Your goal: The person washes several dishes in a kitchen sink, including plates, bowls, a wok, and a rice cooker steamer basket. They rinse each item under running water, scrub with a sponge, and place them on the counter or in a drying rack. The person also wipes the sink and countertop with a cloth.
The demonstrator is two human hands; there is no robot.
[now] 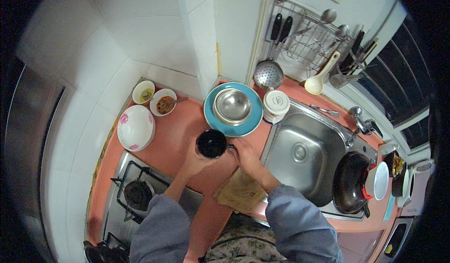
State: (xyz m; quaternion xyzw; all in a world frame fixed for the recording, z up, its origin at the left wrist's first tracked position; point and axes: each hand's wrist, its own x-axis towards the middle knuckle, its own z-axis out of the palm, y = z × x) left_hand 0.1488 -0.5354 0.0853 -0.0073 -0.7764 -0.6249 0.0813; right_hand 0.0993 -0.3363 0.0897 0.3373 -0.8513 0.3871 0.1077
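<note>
A black mug (211,143) with a short handle is between my hands over the counter, its dark round top facing up. My left hand (197,161) wraps the mug's near left side. At its right, the fingers of my right hand (248,157) are by the handle; how firmly they grip is hidden. Just beyond the mug, a blue plate (209,111) carries stacked bowls, with a metal bowl (233,104) on top. Below my right wrist lies a brown cloth (242,191).
A gas stove (116,206) lies to the left, near stacked floral bowls (135,127) and two small bowls with spoons. On the right is a steel sink (299,171) with a wok (349,182) at its edge. A lidded jar (276,104) stands behind; utensils hang from a wire rack (306,34).
</note>
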